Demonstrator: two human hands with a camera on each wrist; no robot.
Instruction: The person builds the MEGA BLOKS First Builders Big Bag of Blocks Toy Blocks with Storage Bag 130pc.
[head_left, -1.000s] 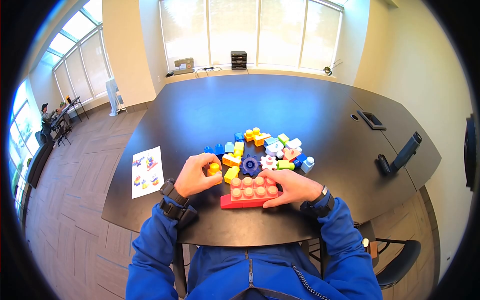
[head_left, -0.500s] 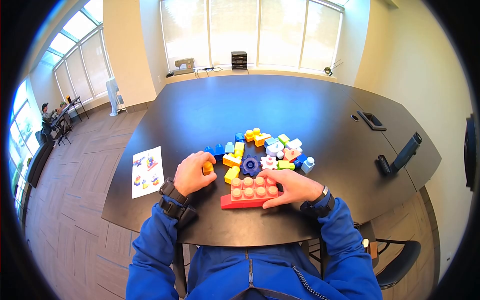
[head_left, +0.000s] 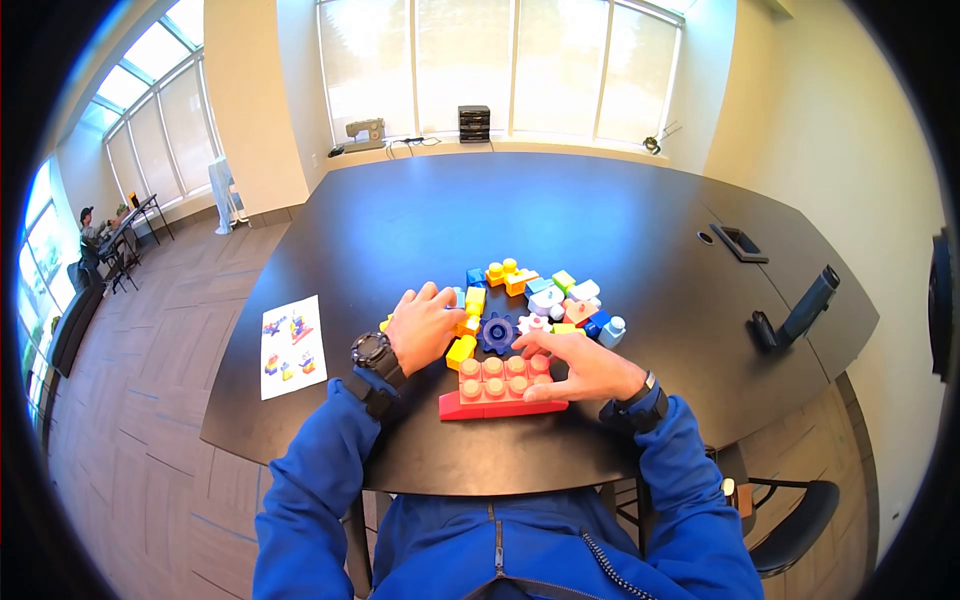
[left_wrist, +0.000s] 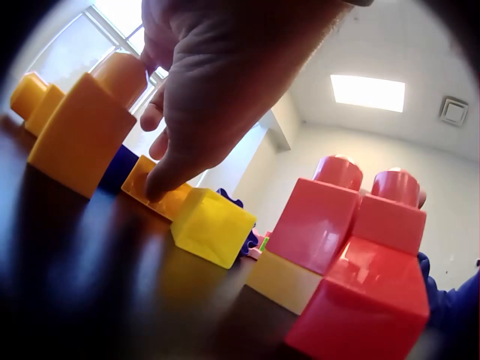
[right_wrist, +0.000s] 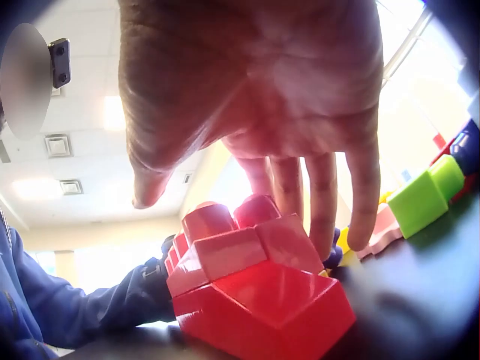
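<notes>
A pinkish-red building block with two rows of studs sits on a longer red base with a sloped end. Over its right end spreads my right hand, fingers extended; in the right wrist view the palm hangs above the red block. My left hand reaches down over the left side of the loose blocks. In the left wrist view its thumb overlaps an orange block, beside a yellow block. A taller orange block stands nearby, mostly hidden behind the left hand in the head view.
Beyond the hands lie a dark blue gear, a white gear and several coloured blocks. A printed picture sheet lies on the left of the black table. At right stands a dark upright device.
My left hand has let go of the orange block, setting it down on the left, and moved right over the loose blocks. My right hand has loosened from the red block.
</notes>
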